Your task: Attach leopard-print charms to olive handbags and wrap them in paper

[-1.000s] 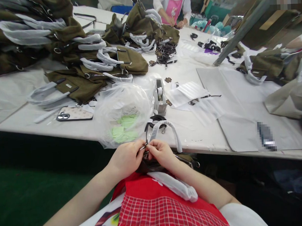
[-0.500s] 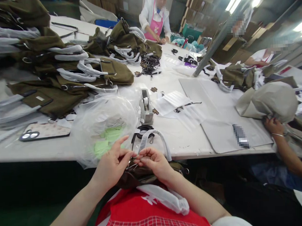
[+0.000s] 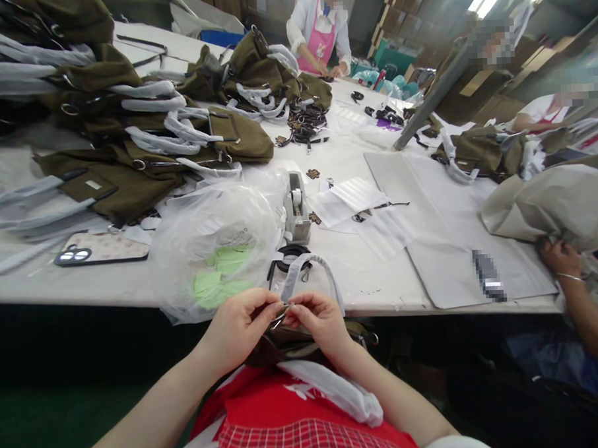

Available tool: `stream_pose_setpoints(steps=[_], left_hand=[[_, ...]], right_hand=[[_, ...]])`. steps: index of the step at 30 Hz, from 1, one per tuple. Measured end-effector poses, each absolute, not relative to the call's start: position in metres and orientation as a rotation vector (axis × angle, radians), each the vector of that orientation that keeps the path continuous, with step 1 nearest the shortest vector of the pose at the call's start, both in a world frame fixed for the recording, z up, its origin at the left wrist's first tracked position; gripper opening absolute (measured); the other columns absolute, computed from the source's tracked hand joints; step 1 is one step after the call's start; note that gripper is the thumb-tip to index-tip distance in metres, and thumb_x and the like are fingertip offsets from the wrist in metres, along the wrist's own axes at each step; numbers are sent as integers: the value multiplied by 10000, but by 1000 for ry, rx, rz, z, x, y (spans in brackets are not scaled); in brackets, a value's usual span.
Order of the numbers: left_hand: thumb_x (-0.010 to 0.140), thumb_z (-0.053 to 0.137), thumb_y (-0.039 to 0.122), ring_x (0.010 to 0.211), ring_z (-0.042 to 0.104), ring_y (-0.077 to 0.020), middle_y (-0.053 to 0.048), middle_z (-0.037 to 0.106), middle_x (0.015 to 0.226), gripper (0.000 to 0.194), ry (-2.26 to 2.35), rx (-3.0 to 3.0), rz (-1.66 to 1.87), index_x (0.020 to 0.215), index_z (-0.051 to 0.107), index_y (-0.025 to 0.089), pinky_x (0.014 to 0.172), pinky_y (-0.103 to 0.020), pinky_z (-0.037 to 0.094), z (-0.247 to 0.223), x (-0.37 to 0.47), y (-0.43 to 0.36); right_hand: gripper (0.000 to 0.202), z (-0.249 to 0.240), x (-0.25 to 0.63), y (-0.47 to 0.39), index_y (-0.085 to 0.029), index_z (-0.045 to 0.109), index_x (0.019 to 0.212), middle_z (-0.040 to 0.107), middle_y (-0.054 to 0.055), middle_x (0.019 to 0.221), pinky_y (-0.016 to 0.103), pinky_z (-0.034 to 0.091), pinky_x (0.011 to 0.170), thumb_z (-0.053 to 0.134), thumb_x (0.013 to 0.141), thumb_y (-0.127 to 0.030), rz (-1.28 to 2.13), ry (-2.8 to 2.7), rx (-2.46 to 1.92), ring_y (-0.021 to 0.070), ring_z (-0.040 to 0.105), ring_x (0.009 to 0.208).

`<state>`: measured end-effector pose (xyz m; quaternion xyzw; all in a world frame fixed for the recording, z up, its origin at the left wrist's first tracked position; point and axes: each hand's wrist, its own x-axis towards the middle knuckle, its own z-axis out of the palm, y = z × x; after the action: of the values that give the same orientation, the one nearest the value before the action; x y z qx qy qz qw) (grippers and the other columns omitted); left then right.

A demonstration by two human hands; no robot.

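Olive-green canvas forms the bag (image 3: 294, 340) lying in the person's lap, just near of the table edge (image 3: 382, 306) and above a red checked apron (image 3: 307, 422). The left hand (image 3: 241, 329) and the right hand (image 3: 320, 322) meet over the bag's top; the fingertips of both are pinched closed on a small metal fitting (image 3: 279, 315), seemingly a zipper pull or clasp, though its exact form is too small to tell. A handle wrapped in white plastic (image 3: 308, 270) arches up from the bag just beyond the hands, and a second white-wrapped handle (image 3: 336, 391) lies across the apron on the near side.

On the white table, just far of the hands, rests a clear plastic bag (image 3: 215, 247) holding pale green paper tags (image 3: 219, 274). To its right stand a grey tape dispenser (image 3: 297, 211) and, nearer, a black ring-shaped item (image 3: 290, 256). A phone in a patterned case (image 3: 102, 248) lies at the near left. Stacks of finished olive bags (image 3: 141, 145) with white-wrapped handles fill the far left, and loose white sheets (image 3: 357, 201) lie at centre.

At the right edge, another person's hand (image 3: 558, 255) grips a grey fabric bundle (image 3: 550, 203). A further person in a pink apron (image 3: 323, 35) works at the far end.
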<state>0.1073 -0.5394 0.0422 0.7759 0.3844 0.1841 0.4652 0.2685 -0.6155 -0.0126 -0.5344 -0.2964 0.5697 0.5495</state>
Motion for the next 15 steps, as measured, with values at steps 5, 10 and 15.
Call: stream_pose_setpoints(steps=[5, 10, 15], left_hand=[[898, 503, 312, 713, 613, -163, -9, 683, 741, 240, 949, 1943, 456, 779, 678, 199, 670, -262, 441, 40, 110, -541], [910, 500, 308, 705, 614, -155, -2, 681, 739, 240, 931, 1936, 469, 782, 672, 200, 672, -257, 439, 38, 113, -542], [905, 503, 318, 686, 620, -161, -7, 680, 720, 241, 1003, 1939, 490, 773, 664, 196, 659, -259, 455, 33, 111, -545]], right_hand=[[253, -14, 269, -615, -200, 687, 857, 702, 8, 664, 275, 558, 578, 747, 744, -417, 1309, -744, -1237, 151, 661, 588], [236, -14, 269, -615, -196, 679, 831, 691, 9, 640, 268, 547, 564, 738, 756, -411, 1309, -769, -1237, 151, 652, 581], [237, -12, 267, -615, -205, 687, 830, 693, 15, 658, 284, 550, 586, 727, 761, -428, 1298, -815, -1260, 161, 654, 600]])
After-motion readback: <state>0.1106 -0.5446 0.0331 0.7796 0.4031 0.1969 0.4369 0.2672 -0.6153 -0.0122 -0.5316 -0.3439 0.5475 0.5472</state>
